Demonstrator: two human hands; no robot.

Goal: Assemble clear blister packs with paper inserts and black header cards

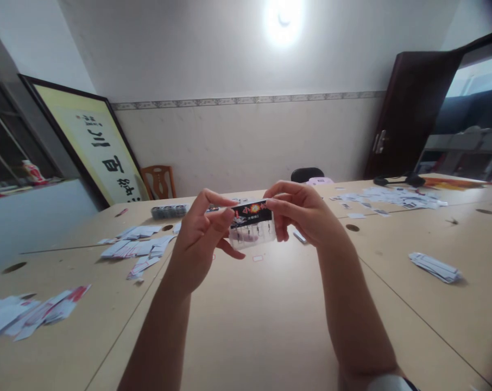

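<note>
Two hands (197, 239) (303, 214), one packet (252, 224), one chair (158, 182).

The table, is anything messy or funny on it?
Yes. Paper cards lie in loose, scattered heaps on the table: one heap left, another far right. The small packet held between left hand and right hand looks whole.

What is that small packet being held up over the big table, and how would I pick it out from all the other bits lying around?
Start at the wide pale wooden table; above its middle, the left hand and right hand hold one small packet between their fingertips. It is clear plastic with a black printed header strip. Unlike the loose white paper slips on the table, it is transparent and lifted off the surface.
</note>
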